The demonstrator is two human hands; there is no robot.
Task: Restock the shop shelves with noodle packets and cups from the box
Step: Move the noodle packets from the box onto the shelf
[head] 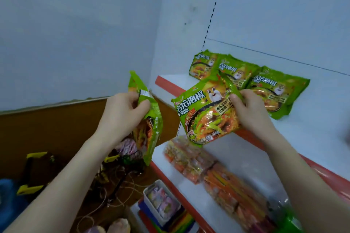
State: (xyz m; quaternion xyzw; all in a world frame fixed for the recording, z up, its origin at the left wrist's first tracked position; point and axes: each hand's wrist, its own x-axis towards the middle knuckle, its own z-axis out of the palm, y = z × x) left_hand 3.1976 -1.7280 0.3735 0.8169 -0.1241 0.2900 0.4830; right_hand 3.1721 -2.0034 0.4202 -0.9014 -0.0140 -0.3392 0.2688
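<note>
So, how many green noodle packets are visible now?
5. Three packets lie in a row on the top shelf; one packet is in the left hand, another in the right hand. More may hide beneath.

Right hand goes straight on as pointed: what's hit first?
Probably the middle shelved packet, and the held packet would touch it before the right hand does. Depth is unclear.

Arms outstretched: fingers of left hand (pixel 124 113) around left packet (pixel 152 136), right hand (pixel 250 113) around right packet (pixel 204 115).
</note>
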